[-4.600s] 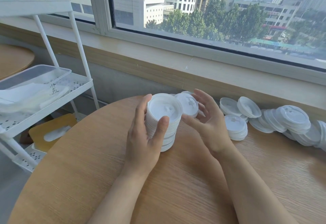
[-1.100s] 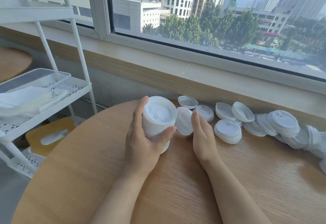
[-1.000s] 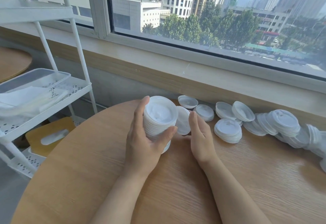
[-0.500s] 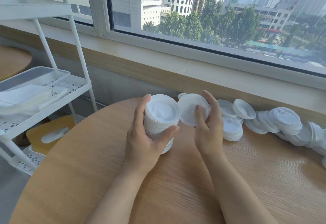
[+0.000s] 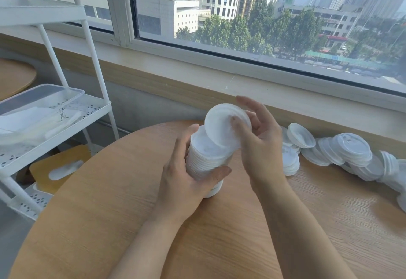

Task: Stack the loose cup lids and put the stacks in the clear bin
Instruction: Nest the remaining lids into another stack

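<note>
Nearest to me, two bare forearms are reaching out over the round wooden table (image 5: 109, 223). The left hand (image 5: 186, 175) is wrapping around a stack of white cup lids (image 5: 206, 160), thumb curled against the near side and fingers around the left side, with the stack's bottom edge resting on the tabletop. Just above it, the right hand (image 5: 259, 144) is pinching a single lid (image 5: 222, 127) — thumb on its near face, fingers behind its rim — and holding it tilted, its lower edge overlapping the top of the stack. Past the hands, along the far edge of the table beneath the window ledge (image 5: 241, 85), loose lids (image 5: 347, 153) are lying in a row of small toppled stacks and singles, trailing off to the right. Over to the left, a white rolling cart (image 5: 92, 107) is standing beside the table, and the clear bin (image 5: 44, 102) is sitting on its middle shelf, well apart from the lids — something pale is lying inside it, though I cannot tell what. On the cart's bottom shelf a yellow-topped tissue box (image 5: 59, 164) is showing. Beyond the glass, trees and tall buildings are filling the view.
</note>
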The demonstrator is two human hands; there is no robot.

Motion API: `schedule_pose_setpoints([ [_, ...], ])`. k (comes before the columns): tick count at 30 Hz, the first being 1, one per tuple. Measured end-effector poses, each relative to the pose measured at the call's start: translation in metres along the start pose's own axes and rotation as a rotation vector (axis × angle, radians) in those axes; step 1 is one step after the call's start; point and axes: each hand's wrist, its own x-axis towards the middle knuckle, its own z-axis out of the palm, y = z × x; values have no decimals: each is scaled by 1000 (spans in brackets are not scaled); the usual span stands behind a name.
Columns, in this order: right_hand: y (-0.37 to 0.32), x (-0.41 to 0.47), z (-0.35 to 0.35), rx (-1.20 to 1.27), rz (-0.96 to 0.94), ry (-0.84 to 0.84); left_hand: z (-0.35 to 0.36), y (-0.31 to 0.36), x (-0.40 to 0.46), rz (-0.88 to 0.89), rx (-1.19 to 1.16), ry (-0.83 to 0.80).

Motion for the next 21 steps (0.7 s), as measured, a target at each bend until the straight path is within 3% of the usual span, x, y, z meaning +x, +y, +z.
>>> schedule_pose_setpoints([
  [11,0,-7,9,-352,-31,-126,0,4,-1,-17,-18,1],
  [21,-6,-12,9,-433,-127,-305,-1,2,1,7,-19,-9],
])
